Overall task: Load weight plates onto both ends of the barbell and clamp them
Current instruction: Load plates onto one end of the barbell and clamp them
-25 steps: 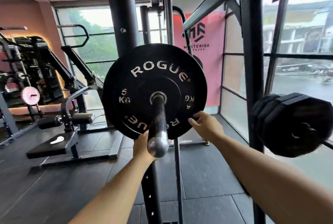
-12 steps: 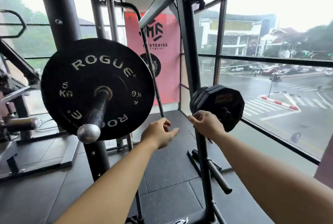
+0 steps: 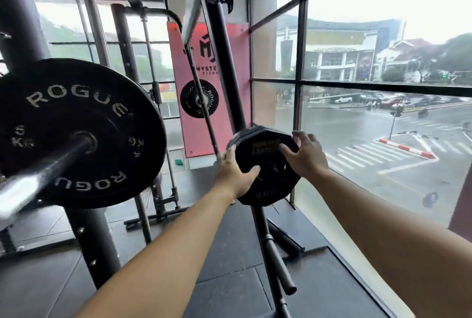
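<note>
The plate (image 3: 265, 164) sits at frame centre, with the left hand (image 3: 233, 177) gripping its left rim and the right hand (image 3: 305, 158) spread over the right rim. The bar (image 3: 58, 159) ends at lower left, so the carry likely swings leftward.

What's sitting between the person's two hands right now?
A black weight plate, frontmost of a stack on the rack, seen from the head camera. The left hand grips its left edge; the right hand touches its right side.
</note>
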